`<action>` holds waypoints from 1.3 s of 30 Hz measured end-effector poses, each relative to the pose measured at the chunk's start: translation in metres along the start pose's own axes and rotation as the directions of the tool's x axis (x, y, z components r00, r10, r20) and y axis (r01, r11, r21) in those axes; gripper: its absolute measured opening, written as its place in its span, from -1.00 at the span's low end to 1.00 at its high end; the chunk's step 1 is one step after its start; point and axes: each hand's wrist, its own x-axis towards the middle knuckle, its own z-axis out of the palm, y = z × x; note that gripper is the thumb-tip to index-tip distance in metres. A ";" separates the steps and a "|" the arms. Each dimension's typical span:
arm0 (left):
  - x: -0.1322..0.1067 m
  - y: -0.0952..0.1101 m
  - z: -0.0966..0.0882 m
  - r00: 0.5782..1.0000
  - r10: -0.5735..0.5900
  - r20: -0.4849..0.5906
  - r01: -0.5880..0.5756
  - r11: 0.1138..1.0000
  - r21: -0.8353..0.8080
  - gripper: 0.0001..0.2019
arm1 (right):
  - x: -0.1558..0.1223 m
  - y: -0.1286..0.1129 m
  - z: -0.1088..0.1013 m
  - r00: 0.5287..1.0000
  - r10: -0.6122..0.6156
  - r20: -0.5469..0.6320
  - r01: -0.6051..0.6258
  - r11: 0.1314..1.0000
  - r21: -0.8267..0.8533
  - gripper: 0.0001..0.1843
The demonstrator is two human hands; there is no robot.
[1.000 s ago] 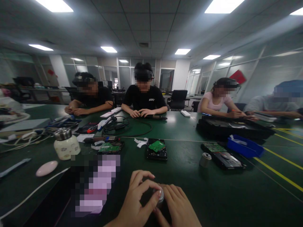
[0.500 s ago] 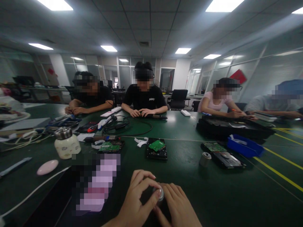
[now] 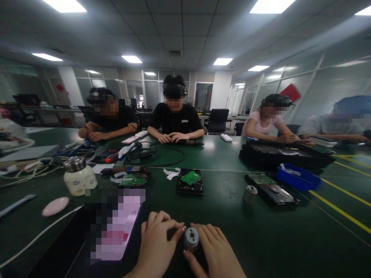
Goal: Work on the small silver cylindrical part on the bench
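Observation:
A small silver metal cylinder stands at the near edge of the dark green table, between both my hands. My left hand curls beside it, fingertips touching its left side. My right hand rests against its right side with the thumb under it. The cylinder's round top with a dark centre faces up. A phone with a blurred pink screen lies just left of my left hand.
Two opened hard drives with green boards lie ahead, a third beside another silver cylinder and a blue tray. A white jar, pink oval and cables sit left. Several people work across the table.
My left fingers have come down off the top of the cylinder, so its round top now shows. The view shifted slightly.

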 end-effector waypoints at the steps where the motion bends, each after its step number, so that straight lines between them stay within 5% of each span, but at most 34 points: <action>1: 0.000 0.000 0.000 1.000 -0.001 -0.005 0.001 1.000 -0.013 -0.90 | 0.000 -0.001 -0.001 1.000 -0.001 -0.004 0.001 1.000 0.003 -0.62; 4: 0.001 0.000 -0.002 0.995 0.045 -0.090 -0.056 0.990 -0.129 -0.86 | 0.001 -0.003 -0.003 1.000 0.001 -0.016 -0.001 1.000 0.026 -0.65; 7: -0.001 0.001 -0.004 0.960 0.211 -0.184 -0.254 0.932 -0.258 -0.83 | 0.001 -0.005 -0.005 1.000 0.001 -0.003 -0.001 0.999 0.044 -0.67; 11: -0.005 0.004 -0.007 0.912 0.372 -0.169 -0.408 0.859 -0.310 -0.86 | 0.002 -0.007 -0.007 1.000 -0.001 0.021 0.000 0.999 0.052 -0.70; 26: -0.007 0.009 -0.011 0.926 0.367 -0.091 -0.378 0.878 -0.294 -0.81 | 0.003 -0.008 -0.009 0.999 -0.026 0.022 0.025 0.999 0.043 -0.75; 31: -0.007 0.010 -0.010 0.939 0.327 -0.110 -0.345 0.886 -0.309 -0.94 | 0.000 -0.007 -0.009 0.999 -0.035 0.008 0.035 0.999 0.035 -0.71; 39: -0.006 0.007 -0.010 0.926 0.375 -0.028 -0.361 0.866 -0.346 -0.81 | 0.001 -0.009 -0.009 0.999 -0.037 -0.003 0.037 0.999 0.029 -0.70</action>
